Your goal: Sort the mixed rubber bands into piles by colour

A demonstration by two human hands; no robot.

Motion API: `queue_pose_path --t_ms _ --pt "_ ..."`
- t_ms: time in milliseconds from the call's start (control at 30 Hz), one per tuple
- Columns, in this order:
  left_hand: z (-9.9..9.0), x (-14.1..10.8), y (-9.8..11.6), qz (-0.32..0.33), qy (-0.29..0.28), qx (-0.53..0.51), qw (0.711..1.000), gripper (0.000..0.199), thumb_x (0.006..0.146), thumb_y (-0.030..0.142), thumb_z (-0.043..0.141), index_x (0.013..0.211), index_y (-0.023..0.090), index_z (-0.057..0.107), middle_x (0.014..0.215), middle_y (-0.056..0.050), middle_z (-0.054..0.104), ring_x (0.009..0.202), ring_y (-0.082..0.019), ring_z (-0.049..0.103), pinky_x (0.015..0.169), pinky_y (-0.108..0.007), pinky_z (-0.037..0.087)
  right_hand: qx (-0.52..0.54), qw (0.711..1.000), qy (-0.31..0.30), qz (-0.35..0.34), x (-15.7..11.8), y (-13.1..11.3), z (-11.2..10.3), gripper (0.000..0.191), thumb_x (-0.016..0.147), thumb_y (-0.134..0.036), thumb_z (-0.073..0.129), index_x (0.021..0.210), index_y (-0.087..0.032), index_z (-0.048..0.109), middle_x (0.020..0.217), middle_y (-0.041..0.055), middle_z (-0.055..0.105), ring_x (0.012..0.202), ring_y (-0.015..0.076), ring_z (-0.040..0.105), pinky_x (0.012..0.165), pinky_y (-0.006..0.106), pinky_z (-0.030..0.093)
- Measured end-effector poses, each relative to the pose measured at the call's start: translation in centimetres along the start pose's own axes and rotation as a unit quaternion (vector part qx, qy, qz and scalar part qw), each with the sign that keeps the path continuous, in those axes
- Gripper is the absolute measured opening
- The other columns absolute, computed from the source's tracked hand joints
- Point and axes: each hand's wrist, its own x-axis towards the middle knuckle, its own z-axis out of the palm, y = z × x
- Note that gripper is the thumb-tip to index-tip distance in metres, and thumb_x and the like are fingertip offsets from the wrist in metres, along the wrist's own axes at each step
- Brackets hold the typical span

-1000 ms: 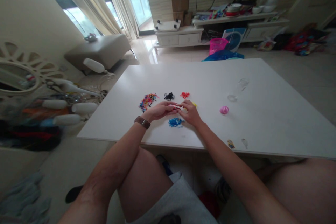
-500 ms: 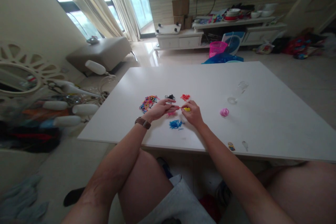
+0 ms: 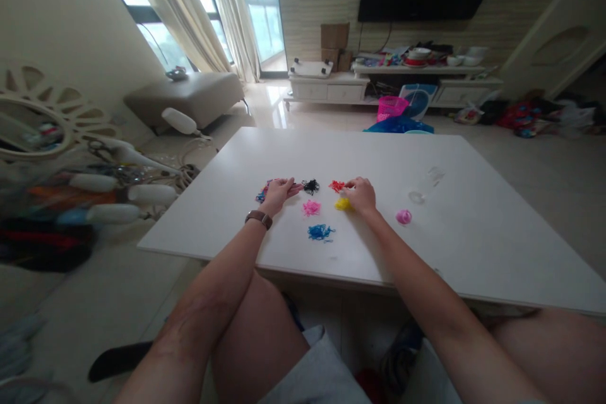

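My left hand (image 3: pixel 280 196), with a brown watch on the wrist, is half turned up over the right edge of a mixed-colour pile of small rubber bands (image 3: pixel 262 192). Its fingers stretch toward a black band pile (image 3: pixel 311 186); whether small bands lie in the palm is too small to tell. My right hand (image 3: pixel 360 194) has its fingertips pinched at the edge of a red band pile (image 3: pixel 336 186), above a yellow pile (image 3: pixel 343 204) that it partly covers. Closer to me lie a pink pile (image 3: pixel 311 207) and a blue pile (image 3: pixel 320 232).
On the white table (image 3: pixel 227 202), a pink round object (image 3: pixel 404 217) and a clear plastic container (image 3: pixel 428 182) stand to the right. A lamp with white shades (image 3: pixel 151 194) is beside the left edge. A pink basket (image 3: pixel 392 108) stands beyond the far edge.
The hands have moved apart: the left drew back left, the right went to the red pile. Before, the right fingers pinched something red at the left fingertips. The view has tilted up slightly.
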Motion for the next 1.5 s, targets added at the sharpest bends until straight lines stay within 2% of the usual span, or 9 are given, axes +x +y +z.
queue_pose_path --t_ms 133,267,533,733,867,967,1100,1333,1500 --pt "-0.4 0.3 -0.3 0.018 0.012 0.026 0.999 0.024 0.086 0.027 0.077 0.077 0.011 0.062 0.075 -0.01 0.074 0.067 -0.014 0.073 0.076 -0.026 0.06 -0.034 0.998 -0.049 0.009 1.0 -0.4 0.2 0.006 0.074 -0.025 0.072 0.07 -0.023 0.074 0.078 0.0057 0.068 0.086 0.023 0.057 0.077 0.034 0.043" --pt "-0.6 0.7 -0.7 0.042 0.011 0.064 0.997 0.024 0.083 0.026 0.079 0.073 0.011 0.064 0.069 -0.007 0.072 0.058 -0.013 0.068 0.068 -0.026 0.058 -0.065 0.997 -0.05 0.016 1.0 -0.8 -0.6 0.009 0.079 -0.029 0.07 0.077 -0.022 0.075 0.083 0.0064 0.069 0.088 0.0244 0.057 0.078 0.036 0.042" --pt "-0.4 1.7 -1.5 0.121 0.017 0.161 0.979 0.015 0.081 0.026 0.078 0.078 0.012 0.074 0.075 -0.008 0.074 0.066 -0.015 0.068 0.069 -0.026 0.054 -0.023 0.996 0.078 -0.023 -3.1 -0.4 -2.3 0.01 0.086 -0.024 0.06 0.081 -0.021 0.067 0.087 0.0067 0.066 0.087 0.0251 0.055 0.081 0.039 0.043" --pt "0.5 1.7 -1.6 0.245 0.015 0.41 0.879 0.019 0.089 0.025 0.066 0.096 0.013 0.078 0.099 -0.013 0.076 0.087 -0.02 0.07 0.085 -0.031 0.053 -0.002 0.995 0.088 -0.048 -5.8 -0.5 -2.1 0.008 0.085 -0.02 0.058 0.082 -0.021 0.065 0.089 0.006 0.064 0.091 0.0246 0.054 0.085 0.038 0.042" --pt "1.4 1.6 -2.3 0.301 -0.021 0.491 0.817 0.025 0.091 0.025 0.061 0.107 0.015 0.077 0.112 -0.012 0.074 0.102 -0.023 0.068 0.098 -0.035 0.05 0.007 0.996 0.075 -0.057 -5.9 -0.7 -2.0 0.007 0.084 -0.019 0.058 0.081 -0.021 0.065 0.088 0.0055 0.063 0.09 0.0243 0.054 0.085 0.038 0.042" --pt "1.6 1.5 -2.7 0.322 -0.047 0.512 0.795 0.028 0.09 0.024 0.059 0.111 0.018 0.077 0.112 -0.011 0.074 0.108 -0.025 0.067 0.103 -0.036 0.047 0.017 0.996 0.074 -0.054 -5.8 -0.6 -2.0 0.008 0.084 -0.019 0.058 0.079 -0.021 0.064 0.086 0.0056 0.062 0.089 0.0243 0.053 0.084 0.038 0.042" --pt "1.3 1.5 -2.9 0.331 -0.054 0.5 0.798 0.035 0.091 0.026 0.059 0.121 0.017 0.071 0.12 -0.012 0.072 0.114 -0.026 0.064 0.106 -0.037 0.045 0.024 0.996 0.073 -0.05 -5.8 -0.5 -1.8 0.009 0.083 -0.018 0.057 0.077 -0.021 0.063 0.085 0.0055 0.061 0.089 0.0244 0.054 0.085 0.038 0.043" --pt "1.3 1.7 -2.8 0.264 -0.104 0.423 0.861 0.043 0.088 0.032 0.065 0.127 0.014 0.064 0.117 -0.013 0.072 0.108 -0.024 0.067 0.097 -0.036 0.05 0.029 0.996 0.067 -0.05 -5.7 -0.2 -1.8 0.008 0.081 -0.018 0.058 0.077 -0.021 0.063 0.086 0.0055 0.062 0.088 0.0244 0.053 0.083 0.038 0.043" --pt "1.1 1.6 -1.8 0.286 -0.057 0.456 0.841 0.032 0.085 0.024 0.064 0.115 0.014 0.069 0.113 -0.013 0.072 0.104 -0.025 0.067 0.096 -0.038 0.051 0.039 0.996 0.069 -0.051 -5.7 0.1 -1.7 0.008 0.08 -0.018 0.058 0.076 -0.021 0.063 0.085 0.0058 0.062 0.087 0.0244 0.053 0.083 0.039 0.044"
